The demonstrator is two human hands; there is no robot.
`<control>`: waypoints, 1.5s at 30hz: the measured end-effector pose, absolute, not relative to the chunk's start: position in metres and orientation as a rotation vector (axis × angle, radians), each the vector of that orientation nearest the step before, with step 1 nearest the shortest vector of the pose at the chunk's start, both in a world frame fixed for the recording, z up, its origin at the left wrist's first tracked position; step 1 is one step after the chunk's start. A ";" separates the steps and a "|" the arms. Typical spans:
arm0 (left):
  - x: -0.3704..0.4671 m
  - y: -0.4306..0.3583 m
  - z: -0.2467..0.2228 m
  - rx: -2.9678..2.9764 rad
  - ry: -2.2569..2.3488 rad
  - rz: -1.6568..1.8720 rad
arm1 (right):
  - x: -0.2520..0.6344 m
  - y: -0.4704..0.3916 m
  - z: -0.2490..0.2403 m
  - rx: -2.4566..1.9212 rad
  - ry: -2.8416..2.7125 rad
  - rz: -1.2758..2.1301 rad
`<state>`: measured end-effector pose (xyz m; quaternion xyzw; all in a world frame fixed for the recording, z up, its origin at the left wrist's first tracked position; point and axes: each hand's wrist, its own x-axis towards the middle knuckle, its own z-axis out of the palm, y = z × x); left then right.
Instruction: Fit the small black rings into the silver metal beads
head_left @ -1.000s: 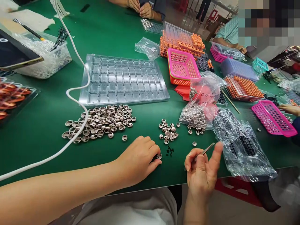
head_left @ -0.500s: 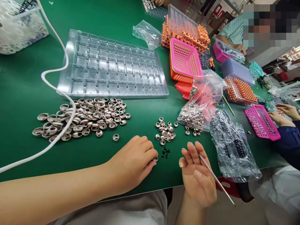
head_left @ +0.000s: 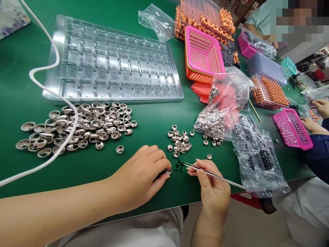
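Observation:
Between the thumb and fingers of my left hand [head_left: 144,171] is a small silvery metal ring [head_left: 168,171], held low at the green table top. My right hand [head_left: 213,185] grips a pair of metal tweezers [head_left: 221,178], whose tips point left at a little heap of tiny black parts [head_left: 179,165]. Whether the tips touch a part, I cannot tell. Just behind the black parts lies a small cluster of metal rings [head_left: 180,139]. A larger pile of similar metal rings [head_left: 89,125] spreads out to the left, beyond my left forearm.
A clear compartment tray [head_left: 115,68] lies behind the ring pile, with a white cable [head_left: 58,65] across its left side. Stacked baskets [head_left: 204,51], a bag of rings [head_left: 216,116] and a bag of black parts [head_left: 257,154] stand to the right. Co-workers' hands [head_left: 316,116] are at far right.
My right hand has turned from palm-up to a pinch on the tweezers and moved their tips left to the black parts. My left hand stays on the ring. The view has shifted slightly.

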<state>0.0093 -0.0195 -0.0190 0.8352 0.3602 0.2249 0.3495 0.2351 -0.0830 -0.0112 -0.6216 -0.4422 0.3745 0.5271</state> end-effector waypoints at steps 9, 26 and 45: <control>0.008 -0.019 -0.017 2.153 0.922 0.597 | 0.237 -0.077 -0.003 -1.599 -1.064 0.914; 0.009 -0.017 -0.015 2.138 0.895 0.590 | 0.237 -0.076 -0.004 -1.660 -1.090 0.888; 0.007 -0.017 -0.009 2.123 0.929 0.512 | 0.238 -0.079 -0.010 -1.575 -1.102 0.857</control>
